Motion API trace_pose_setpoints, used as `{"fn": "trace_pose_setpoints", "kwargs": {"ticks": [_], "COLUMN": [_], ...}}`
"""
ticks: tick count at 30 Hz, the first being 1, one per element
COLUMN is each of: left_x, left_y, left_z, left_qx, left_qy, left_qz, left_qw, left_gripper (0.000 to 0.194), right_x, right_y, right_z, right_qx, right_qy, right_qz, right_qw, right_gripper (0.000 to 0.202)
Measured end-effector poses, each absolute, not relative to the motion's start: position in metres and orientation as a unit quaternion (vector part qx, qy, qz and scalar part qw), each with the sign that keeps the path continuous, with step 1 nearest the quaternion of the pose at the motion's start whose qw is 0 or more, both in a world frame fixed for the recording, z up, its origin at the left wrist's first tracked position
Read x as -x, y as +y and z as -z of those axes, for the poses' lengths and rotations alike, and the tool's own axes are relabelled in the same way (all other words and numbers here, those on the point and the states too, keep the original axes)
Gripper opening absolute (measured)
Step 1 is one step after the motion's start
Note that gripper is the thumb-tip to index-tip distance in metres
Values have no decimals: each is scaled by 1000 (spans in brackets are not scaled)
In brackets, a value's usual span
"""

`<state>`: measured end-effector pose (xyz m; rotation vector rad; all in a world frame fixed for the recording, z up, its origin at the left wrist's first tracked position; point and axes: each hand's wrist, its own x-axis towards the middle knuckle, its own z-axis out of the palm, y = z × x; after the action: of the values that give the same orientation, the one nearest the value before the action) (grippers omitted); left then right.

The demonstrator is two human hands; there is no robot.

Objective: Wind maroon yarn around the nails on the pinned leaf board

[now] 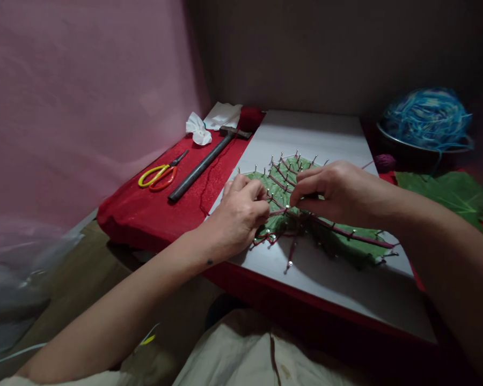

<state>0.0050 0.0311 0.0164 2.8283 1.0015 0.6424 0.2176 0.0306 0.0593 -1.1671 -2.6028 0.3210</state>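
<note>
A green leaf (255,177) lies on a pale board (314,128), with several upright nails (287,209) around its edge and along its veins. Maroon yarn (346,232) runs from nail to nail across it. My left hand (245,206) is closed at the leaf's left side, beside a strand of the yarn; what its curled fingers hold is hidden. Over the leaf's middle, my right hand (330,190) makes a pinch close to the nails. Whatever sits between those fingertips is too small to make out. A small maroon yarn ball (385,162) lies beyond my right wrist.
Left of the board, a hammer (201,167), scissors (158,177) and crumpled white paper (199,130) lie on red cloth (145,217). At the right stand a metal bowl (406,143) of blue yarn (429,118) and another leaf (446,195). A pink wall hanging borders the left.
</note>
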Motion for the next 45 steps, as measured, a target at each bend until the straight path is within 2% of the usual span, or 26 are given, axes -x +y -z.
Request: {"fn": "trace_pose_setpoints", "kwargs": {"ticks": [5,10,18,23,28,37,45], "left_x": [-1,1,5,-3,-8,-5,3], "left_y": [31,32,32,28,20,20,13], "left_z": [-19,-21,-20,-14,-3,-4,-8], "left_qx": [-908,-900,-891,-857,-822,-840,-834], "left_qy": [361,376,395,436,456,438,432], "left_qz": [-193,-187,-195,-240,-321,-305,-332], "left_qw": [88,116,108,135,111,93,86], "left_gripper": [16,14,14,19,16,18,17], "right_x": [-223,-211,-195,-184,-173,-175,-174], "right_y": [47,47,47,59,70,81,80], "right_z": [-48,-52,-77,-76,-78,-63,-57], "right_qx": [399,370,389,384,396,440,437], "right_qy": [-888,-888,-909,-909,-898,-873,-877], "right_qz": [-148,-128,-14,-32,-87,-68,-83], "right_qw": [172,241,148,160,172,200,180], "right_gripper": [15,17,21,19,15,15,18]}}
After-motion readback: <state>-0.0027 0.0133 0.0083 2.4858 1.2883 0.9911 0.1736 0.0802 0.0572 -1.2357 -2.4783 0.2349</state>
